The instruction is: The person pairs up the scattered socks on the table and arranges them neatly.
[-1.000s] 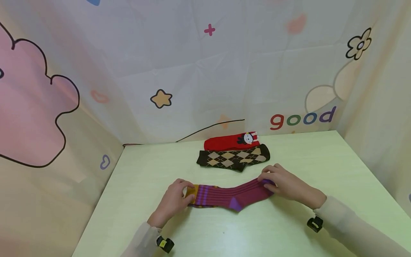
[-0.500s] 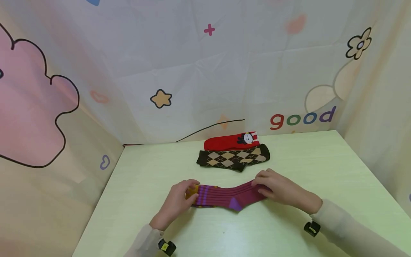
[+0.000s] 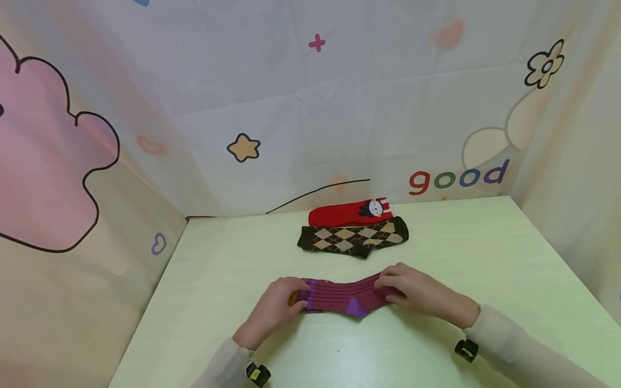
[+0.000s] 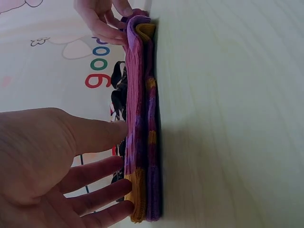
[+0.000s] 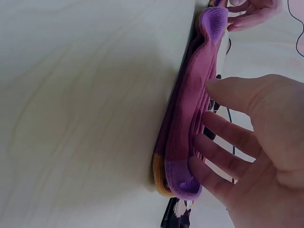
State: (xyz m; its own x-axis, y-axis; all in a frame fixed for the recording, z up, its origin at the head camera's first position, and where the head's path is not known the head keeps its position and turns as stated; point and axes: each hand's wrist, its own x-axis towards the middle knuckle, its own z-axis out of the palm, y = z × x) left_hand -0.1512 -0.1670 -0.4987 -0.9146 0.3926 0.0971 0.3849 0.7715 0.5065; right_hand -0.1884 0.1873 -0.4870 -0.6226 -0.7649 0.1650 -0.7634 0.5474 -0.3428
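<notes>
A maroon ribbed sock with a purple heel and toe and a mustard cuff lies flat on the table. Beneath it is a second sock with purple and mustard parts, seen edge-on in the wrist views. My left hand rests over the cuff end, its fingers lightly bent and touching the top sock. At the foot end my right hand covers the toe in the head view; the right wrist view shows its extended fingertips touching the fabric near the purple toe. Neither hand pinches the socks.
Behind the maroon sock lies a dark argyle sock, and a red sock with a cartoon figure sits behind that, near the back edge. A printed curtain hangs behind the pale green table.
Both hands have slid inward along the socks: the left rightward from the cuff, the right leftward from the toe. The socks have stayed about where they were.
</notes>
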